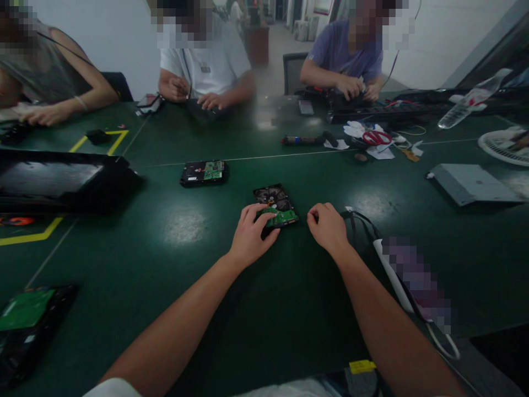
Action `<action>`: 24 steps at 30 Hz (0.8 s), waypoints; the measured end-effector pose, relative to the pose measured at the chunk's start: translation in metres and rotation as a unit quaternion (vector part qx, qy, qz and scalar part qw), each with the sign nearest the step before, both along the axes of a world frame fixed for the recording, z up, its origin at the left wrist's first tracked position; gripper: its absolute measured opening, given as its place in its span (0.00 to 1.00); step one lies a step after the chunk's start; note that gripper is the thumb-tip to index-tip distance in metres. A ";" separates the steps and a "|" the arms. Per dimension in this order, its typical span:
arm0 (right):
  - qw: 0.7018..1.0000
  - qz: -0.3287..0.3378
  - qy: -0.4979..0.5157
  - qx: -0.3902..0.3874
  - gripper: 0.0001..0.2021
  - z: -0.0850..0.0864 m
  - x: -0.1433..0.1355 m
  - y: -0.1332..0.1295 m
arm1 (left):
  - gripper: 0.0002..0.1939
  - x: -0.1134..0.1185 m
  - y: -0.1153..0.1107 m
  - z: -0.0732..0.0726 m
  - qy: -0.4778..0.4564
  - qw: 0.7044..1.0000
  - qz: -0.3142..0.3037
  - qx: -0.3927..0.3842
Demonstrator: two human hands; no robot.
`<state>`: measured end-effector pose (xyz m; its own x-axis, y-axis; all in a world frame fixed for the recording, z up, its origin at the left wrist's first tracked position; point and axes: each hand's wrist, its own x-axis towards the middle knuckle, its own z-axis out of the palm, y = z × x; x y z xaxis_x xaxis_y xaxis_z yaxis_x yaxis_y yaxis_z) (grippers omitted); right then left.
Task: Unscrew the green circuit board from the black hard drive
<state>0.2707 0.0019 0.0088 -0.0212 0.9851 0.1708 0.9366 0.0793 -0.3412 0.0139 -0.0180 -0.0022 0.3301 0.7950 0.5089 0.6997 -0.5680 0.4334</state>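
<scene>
A hard drive (273, 194) lies on the green table in front of me, its underside up, with a green circuit board (285, 216) across its near half. My left hand (251, 231) grips this drive from the left, fingertips on the board and thumb at the near edge. Just right of the drive, apart from it, my right hand (328, 227) is closed with its fingers curled in. Whatever the right fingers may hold is hidden. A second hard drive (203, 172) rests farther back on the left.
At left are a black casing (53, 179) and a device with a green board (28, 311). A power strip (394, 275) with cables lies right of my forearm, a grey metal box (475, 183) beyond. Three people sit opposite, near a screwdriver-like tool (303, 140) and a plastic bottle (473, 100).
</scene>
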 end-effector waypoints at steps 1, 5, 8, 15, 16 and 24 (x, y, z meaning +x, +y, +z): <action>1.000 0.000 -0.002 0.001 0.07 0.000 0.000 0.000 | 0.19 0.000 0.000 0.000 0.003 1.000 0.001 0.000; 1.000 0.002 0.007 -0.009 0.07 0.001 -0.002 -0.001 | 0.23 0.000 0.001 -0.003 0.014 0.999 0.025 -0.017; 1.000 0.002 0.006 -0.018 0.07 0.003 -0.003 -0.003 | 0.32 0.000 0.000 -0.005 0.008 0.997 0.064 -0.041; 1.000 -0.003 0.009 -0.018 0.08 0.005 -0.005 -0.003 | 0.33 -0.002 0.000 -0.010 0.026 0.996 0.067 -0.056; 1.000 -0.001 0.018 -0.019 0.08 0.005 -0.005 -0.003 | 0.31 -0.002 0.001 -0.010 0.026 0.996 0.064 -0.053; 0.987 -0.004 0.158 -0.025 0.08 0.004 -0.007 -0.003 | 0.27 -0.005 0.001 -0.013 0.013 0.997 0.045 -0.058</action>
<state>0.2640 -0.0008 0.0126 0.0325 0.9925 0.1182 0.7829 0.0483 -0.6202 0.0088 -0.0170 -0.0156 0.2660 0.8754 0.4036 0.7576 -0.4488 0.4741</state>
